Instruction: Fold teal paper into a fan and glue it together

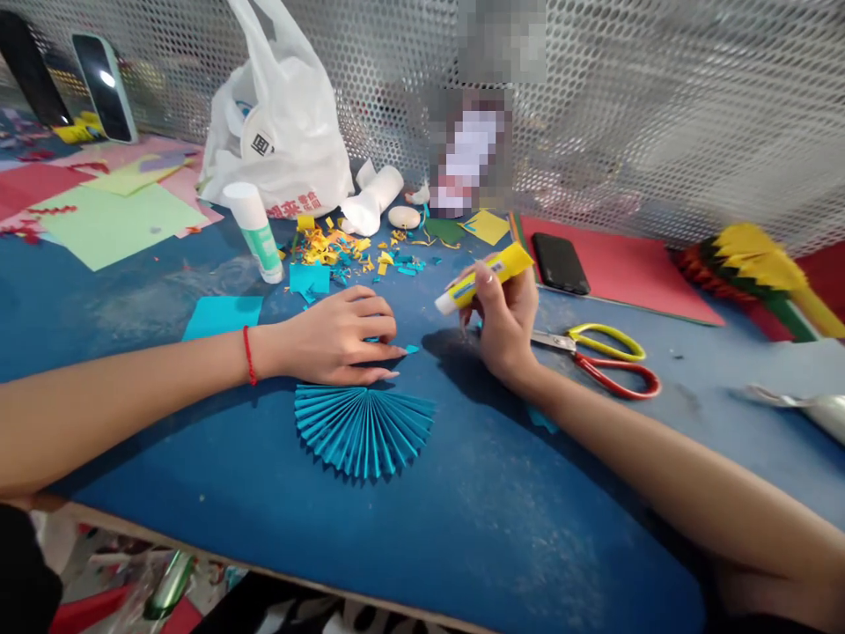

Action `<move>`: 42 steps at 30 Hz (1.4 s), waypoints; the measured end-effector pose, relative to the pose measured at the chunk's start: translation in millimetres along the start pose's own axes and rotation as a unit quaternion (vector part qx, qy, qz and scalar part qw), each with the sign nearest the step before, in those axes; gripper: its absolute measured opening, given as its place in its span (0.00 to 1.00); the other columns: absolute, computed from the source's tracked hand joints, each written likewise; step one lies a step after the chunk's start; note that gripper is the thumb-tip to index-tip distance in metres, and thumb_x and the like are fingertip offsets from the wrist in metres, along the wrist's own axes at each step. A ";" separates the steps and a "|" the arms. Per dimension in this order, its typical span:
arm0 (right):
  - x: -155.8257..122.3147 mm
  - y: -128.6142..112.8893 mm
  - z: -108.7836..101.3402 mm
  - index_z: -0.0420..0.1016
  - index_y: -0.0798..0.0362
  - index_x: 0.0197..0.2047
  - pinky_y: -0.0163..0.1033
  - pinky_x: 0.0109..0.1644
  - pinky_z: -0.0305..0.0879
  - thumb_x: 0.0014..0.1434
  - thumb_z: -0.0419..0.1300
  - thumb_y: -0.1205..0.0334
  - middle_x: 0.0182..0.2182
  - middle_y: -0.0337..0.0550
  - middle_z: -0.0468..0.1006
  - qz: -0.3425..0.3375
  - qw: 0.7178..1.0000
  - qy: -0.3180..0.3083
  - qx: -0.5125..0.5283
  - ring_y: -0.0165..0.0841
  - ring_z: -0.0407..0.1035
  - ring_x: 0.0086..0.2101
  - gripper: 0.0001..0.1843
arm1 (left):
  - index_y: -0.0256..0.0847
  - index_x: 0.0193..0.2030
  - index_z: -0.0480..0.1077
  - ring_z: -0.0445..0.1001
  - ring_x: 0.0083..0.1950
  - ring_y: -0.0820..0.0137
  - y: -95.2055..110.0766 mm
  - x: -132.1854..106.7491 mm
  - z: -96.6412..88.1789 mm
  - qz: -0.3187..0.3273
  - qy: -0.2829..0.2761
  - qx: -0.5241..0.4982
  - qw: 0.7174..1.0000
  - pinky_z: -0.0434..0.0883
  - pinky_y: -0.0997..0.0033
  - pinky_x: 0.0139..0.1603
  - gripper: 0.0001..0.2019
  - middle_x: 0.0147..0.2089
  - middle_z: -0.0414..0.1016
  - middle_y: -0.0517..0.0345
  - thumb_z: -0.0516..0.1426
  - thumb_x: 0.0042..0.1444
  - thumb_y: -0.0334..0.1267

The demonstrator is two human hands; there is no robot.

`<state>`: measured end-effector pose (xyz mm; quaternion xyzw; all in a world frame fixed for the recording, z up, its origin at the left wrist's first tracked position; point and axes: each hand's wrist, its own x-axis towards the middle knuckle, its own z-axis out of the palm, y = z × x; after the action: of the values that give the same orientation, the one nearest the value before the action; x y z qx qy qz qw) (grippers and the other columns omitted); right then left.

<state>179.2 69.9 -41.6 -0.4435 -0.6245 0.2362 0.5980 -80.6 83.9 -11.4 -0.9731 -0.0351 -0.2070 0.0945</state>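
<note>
A pleated blue paper fan (365, 433) lies spread in a half circle on the blue table. Just above its straight edge my left hand (334, 339) rests palm down, fingers apart, with a red cord round the wrist. By its fingertips is a small blue paper scrap (412, 350); what lies beneath the palm is mostly hidden. My right hand (505, 317) is closed around a yellow glue tube (492, 275), held tilted above the table with its white tip pointing down and left. Scissors (598, 352) with one yellow and one red handle lie behind that hand, their blades partly hidden.
A glue stick (254, 233) stands before a white plastic bag (281, 132). Yellow and blue paper scraps (336, 246) lie beside it. A black phone (560, 262) sits on red paper (634, 273) at the right. Coloured sheets (125, 220) cover the back left.
</note>
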 end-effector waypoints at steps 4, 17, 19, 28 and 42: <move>13.0 14.7 -0.8 0.64 0.41 0.50 0.37 0.22 0.67 0.64 0.60 0.31 0.34 0.38 0.72 0.039 0.997 0.038 0.045 0.32 0.71 0.25 0.25 | 0.45 0.52 0.80 0.74 0.50 0.62 0.5 0.0 0.6 -0.002 0.015 0.005 1.000 0.67 0.61 0.54 0.12 0.44 0.80 0.53 0.59 0.70 0.46; 18.3 2.3 -4.4 0.63 0.41 0.55 0.46 0.35 0.79 0.63 0.64 0.37 0.42 0.44 0.80 0.039 0.999 -0.007 -0.003 0.39 0.80 0.34 0.26 | 0.50 0.55 0.76 0.75 0.49 0.65 2.3 -2.3 4.1 -0.041 0.135 0.008 0.990 0.68 0.61 0.55 0.10 0.44 0.80 0.57 0.58 0.70 0.40; 25.3 5.0 -4.8 0.66 0.43 0.50 0.48 0.40 0.80 0.62 0.66 0.40 0.43 0.45 0.80 0.014 0.999 -0.026 -0.014 0.41 0.80 0.38 0.22 | 0.50 0.61 0.70 0.74 0.53 0.64 3.4 0.2 -1.9 -0.111 0.246 0.048 0.962 0.68 0.59 0.58 0.16 0.49 0.78 0.55 0.61 0.68 0.39; 94.5 27.9 21.5 0.61 0.47 0.36 0.47 0.51 0.68 0.49 0.68 0.60 0.38 0.41 0.75 0.032 0.979 0.003 -0.203 0.40 0.70 0.43 0.18 | 0.43 0.71 0.53 0.64 0.67 0.54 -41.5 -56.5 -5.5 -0.466 0.466 0.023 0.752 0.64 0.46 0.69 0.52 0.70 0.60 0.40 0.77 0.46 0.38; 114.3 21.6 52.5 0.68 0.49 0.32 0.45 0.51 0.69 0.51 0.67 0.63 0.38 0.45 0.80 0.001 0.952 -0.159 -0.263 0.40 0.73 0.43 0.10 | 0.39 0.38 0.74 0.74 0.37 0.70 -51.0 -63.0 8.5 -0.573 0.444 -0.279 0.630 0.72 0.70 0.37 0.08 0.38 0.78 0.57 0.67 0.53 0.29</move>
<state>147.3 188.5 -7.2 -0.5422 -0.7512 0.1313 0.3528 -140.3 133.7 -36.2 -0.5278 -0.4798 -0.6262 -0.3149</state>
